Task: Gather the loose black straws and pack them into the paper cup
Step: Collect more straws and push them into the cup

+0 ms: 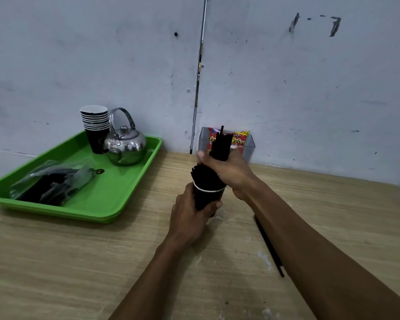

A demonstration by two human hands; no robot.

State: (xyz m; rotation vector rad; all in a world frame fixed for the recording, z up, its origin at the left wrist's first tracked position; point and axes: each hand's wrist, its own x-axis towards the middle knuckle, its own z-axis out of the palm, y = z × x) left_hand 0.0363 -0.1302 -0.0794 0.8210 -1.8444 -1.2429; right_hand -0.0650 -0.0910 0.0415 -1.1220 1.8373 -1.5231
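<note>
I count one green tray (106, 204), one metal kettle (125, 144), one stack of cups (95, 125), one plastic bag (53, 179), one cup (207, 199) in my hand, and straws (221, 146) too many to count.

Drinks stall, stacked paper cups (95, 125), kettle (125, 144), tray (116, 204)

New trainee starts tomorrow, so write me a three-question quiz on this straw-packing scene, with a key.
1. True or false: the left hand grips the black paper cup.
2. What does the right hand hold? A) the steel kettle B) the bundle of black straws C) the stack of paper cups
3. Fill in: loose black straws lie on the wooden table beside the right ____.

Key
1. True
2. B
3. forearm
</note>
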